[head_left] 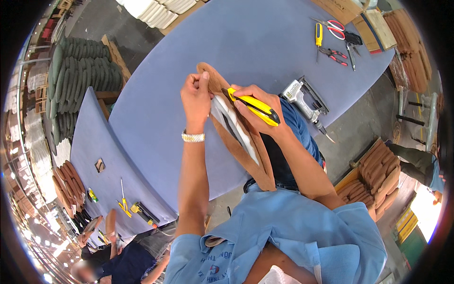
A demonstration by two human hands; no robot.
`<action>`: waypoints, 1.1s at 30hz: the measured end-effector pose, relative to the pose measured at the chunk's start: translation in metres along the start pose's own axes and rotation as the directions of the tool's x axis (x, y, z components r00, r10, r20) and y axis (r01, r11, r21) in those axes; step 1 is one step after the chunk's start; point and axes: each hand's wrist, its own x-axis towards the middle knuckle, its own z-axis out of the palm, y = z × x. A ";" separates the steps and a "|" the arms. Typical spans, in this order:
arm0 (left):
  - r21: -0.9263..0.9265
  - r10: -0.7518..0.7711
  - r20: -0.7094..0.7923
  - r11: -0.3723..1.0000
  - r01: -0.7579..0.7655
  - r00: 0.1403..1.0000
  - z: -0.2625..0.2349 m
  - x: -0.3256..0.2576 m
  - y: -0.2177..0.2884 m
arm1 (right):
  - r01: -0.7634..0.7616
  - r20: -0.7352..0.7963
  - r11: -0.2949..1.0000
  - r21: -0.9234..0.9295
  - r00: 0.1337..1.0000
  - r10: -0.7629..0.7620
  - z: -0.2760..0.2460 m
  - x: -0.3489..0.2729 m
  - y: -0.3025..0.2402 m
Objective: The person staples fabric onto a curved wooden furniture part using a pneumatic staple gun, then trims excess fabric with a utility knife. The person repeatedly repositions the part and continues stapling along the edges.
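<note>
A long brown upholstered cushion (262,163) stands on edge in front of my body. Along its middle, white padding (249,146) and a dark slot show between the brown fabric borders. My left hand (195,97) is closed in a pinch at the cushion's upper left edge; the fingertips are partly hidden. A yellow and black utility knife (257,108) is gripped in my right hand (267,106). Its front end meets the brown fabric near the cushion's upper part, a short way right of my left hand.
A pneumatic stapler (302,97) with a hose lies on the blue table (161,94) to the right. Scissors (335,29), a yellow screwdriver (318,38) and pliers (333,54) lie farther back. Green cushions (85,71) are stacked at left. Another person (127,262) works at lower left.
</note>
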 end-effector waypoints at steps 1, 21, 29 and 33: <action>-0.107 -0.047 0.012 0.993 0.048 0.999 0.000 0.005 -0.005 | -0.003 -0.005 1.000 0.006 1.000 0.004 0.001 -0.001 -0.001; -0.213 -0.295 0.355 0.899 0.383 0.887 -0.029 0.040 -0.010 | -0.143 -0.015 0.988 -0.051 0.990 0.142 -0.017 -0.067 -0.029; -0.007 -0.239 0.322 0.967 0.254 0.916 -0.025 0.031 0.024 | -0.085 -0.013 0.994 -0.069 0.996 0.085 -0.026 -0.103 -0.043; -0.163 0.012 0.308 0.986 0.041 0.951 -0.008 0.004 0.057 | -0.060 0.002 0.988 -0.142 0.998 0.061 -0.024 -0.103 -0.040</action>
